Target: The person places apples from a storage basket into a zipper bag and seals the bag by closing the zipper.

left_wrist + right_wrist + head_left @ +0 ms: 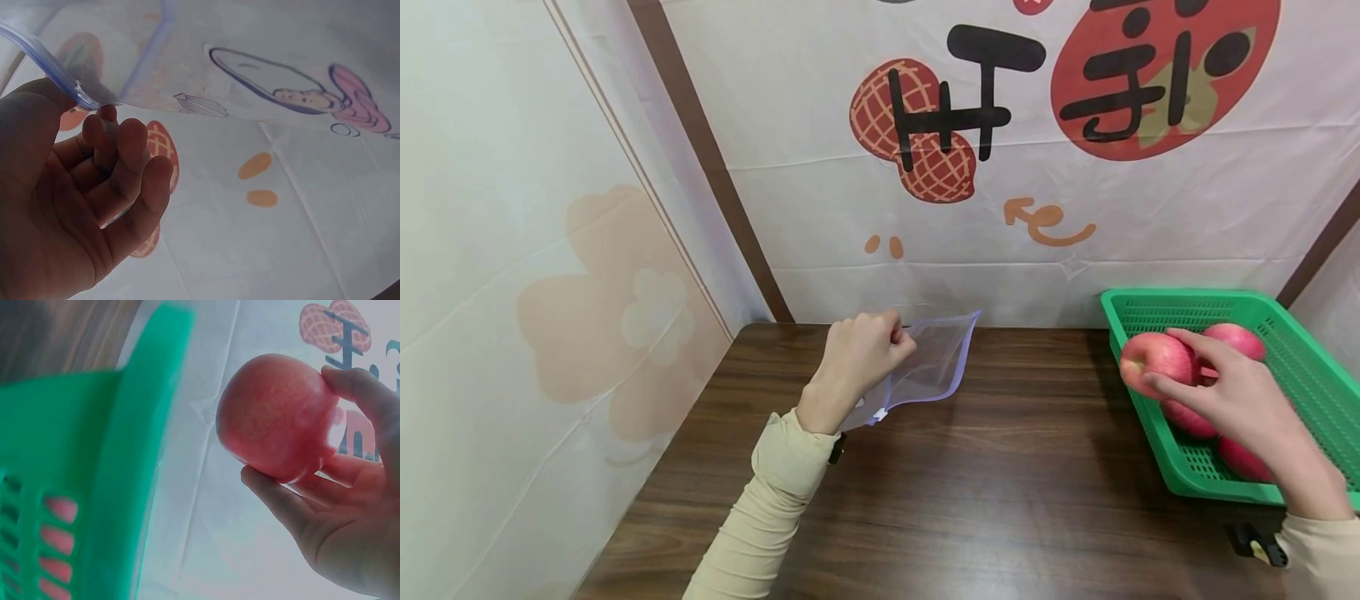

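Note:
My left hand (863,354) pinches the edge of a clear zip bag (928,362) with a purple rim and a white slider, raised above the table. In the left wrist view the bag (275,62) shows printed drawings, and the thumb and curled fingers of the left hand (87,187) meet at its purple edge. My right hand (1240,392) grips a red apple (1157,365) over the left side of a green basket (1176,475). Seen from the right wrist, thumb and fingers hold the apple (278,419) from its sides, beside the basket wall (75,437).
Several more red apples (1234,340) lie in the basket at the table's right. The dark wooden table (985,492) meets a printed white cloth (805,208) at the back. Another pale cloth (490,333) hangs along the left.

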`<state>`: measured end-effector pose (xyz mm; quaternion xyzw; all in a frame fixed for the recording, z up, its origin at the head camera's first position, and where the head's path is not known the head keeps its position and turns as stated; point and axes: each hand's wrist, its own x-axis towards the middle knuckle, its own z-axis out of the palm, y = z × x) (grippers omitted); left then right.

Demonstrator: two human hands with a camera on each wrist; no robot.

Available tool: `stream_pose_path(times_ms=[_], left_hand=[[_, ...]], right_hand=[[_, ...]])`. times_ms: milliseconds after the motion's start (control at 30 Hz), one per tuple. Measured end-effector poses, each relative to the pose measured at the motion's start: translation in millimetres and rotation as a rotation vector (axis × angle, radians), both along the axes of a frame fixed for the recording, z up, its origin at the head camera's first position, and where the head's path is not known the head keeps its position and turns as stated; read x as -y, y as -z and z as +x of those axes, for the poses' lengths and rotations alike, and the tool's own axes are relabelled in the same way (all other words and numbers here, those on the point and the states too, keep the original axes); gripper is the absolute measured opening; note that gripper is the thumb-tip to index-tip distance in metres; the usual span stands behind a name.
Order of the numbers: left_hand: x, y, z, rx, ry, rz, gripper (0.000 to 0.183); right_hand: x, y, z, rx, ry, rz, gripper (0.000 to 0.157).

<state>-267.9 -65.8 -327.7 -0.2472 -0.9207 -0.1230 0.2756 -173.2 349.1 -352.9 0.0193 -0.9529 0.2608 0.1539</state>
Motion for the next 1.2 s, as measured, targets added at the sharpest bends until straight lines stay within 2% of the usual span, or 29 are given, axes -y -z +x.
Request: stream_pose_path(times_ms=[567,833,1200], left_hand=[[-3,0.8,4.6,-0.019,0.014,-0.022,0.018],[-6,-1.9,5.2,0.014,-0.003,-0.053,0.022],[-10,-4.3,7.8,0.005,0.036,-0.05,0.029]], right_hand=[[57,-17.1,-17.2,-0.069,-0.112,-0.031,0.078],[86,-27.0,-24.5,-0.119,-0.144,-0.073,0.068],[123,-36.1,-35.2,-0.169,-0.25,-0.112,0.068]])
